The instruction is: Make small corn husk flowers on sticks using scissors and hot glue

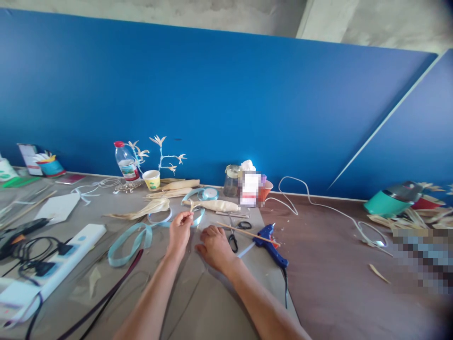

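Observation:
Between the thumb and fingers of my left hand [181, 230] is a small pale corn husk flower [191, 205], held up above the table. My right hand [216, 246] lies palm down on the table, fingers loosely apart and nothing visible in it. Just beyond its fingertips are black-handled scissors [233, 242] with a thin wooden stick [235, 229] across them. A blue glue gun [271, 243] lies to the right of that hand. Behind the hands are a dried corn husk [219, 206] and a spool of light blue ribbon [209, 193]. Loose blue ribbon [118, 261] curls left of my left hand.
A white power strip [79, 245] with black plugs and cords lies at left. Along the blue partition [226, 94] stand a red-capped bottle [127, 163], a paper cup [152, 180] with a husk-flower branch, and a glass jar [231, 182]. A white cable [320, 204] crosses the right side.

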The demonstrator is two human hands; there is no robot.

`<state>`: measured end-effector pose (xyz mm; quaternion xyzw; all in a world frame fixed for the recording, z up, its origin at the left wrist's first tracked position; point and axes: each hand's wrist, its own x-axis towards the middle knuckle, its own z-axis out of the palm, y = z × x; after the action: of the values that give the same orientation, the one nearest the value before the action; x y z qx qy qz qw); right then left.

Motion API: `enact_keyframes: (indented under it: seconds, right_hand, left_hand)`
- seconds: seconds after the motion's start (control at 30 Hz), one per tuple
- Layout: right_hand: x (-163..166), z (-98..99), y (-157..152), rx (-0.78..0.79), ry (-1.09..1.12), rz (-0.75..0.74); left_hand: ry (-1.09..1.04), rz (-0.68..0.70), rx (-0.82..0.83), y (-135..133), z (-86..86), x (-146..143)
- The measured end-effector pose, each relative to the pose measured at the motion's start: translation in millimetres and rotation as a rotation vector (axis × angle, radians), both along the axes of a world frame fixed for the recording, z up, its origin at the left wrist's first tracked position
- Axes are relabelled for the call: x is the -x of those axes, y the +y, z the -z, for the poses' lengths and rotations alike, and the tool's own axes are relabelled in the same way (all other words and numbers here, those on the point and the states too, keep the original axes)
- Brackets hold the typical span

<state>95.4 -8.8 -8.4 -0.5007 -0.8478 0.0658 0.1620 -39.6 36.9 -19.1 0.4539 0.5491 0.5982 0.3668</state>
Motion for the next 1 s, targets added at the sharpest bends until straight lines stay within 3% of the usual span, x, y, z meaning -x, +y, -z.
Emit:
enact_keyframes:
  seconds: [0.23,0.47,0.57,0.77,1.0]
  right_hand:
    - [-19,-0.5,12,-0.041,0.269,0.224]
    - [-11,0.4,1,-0.016,-0.024,0.183]
    - [-6,4.4,1,-0.025,-0.042,0.199]
    - [-21,-2.9,15,0.086,0.516,0.414]
    - [-32,-5.6,27,0.112,0.829,0.418]
  left_hand:
    - [0.088,0.041,0.001,-4,-6.6,-3]
    - [0.165,0.069,-0.036,-8,-9.5,-5]
    - [0.195,0.063,-0.049,-7,-7.6,-5]
    - [0.215,0.050,-0.068,-5,-4.7,-1]
    - [0.248,0.172,0.018,-7,2.6,-10]
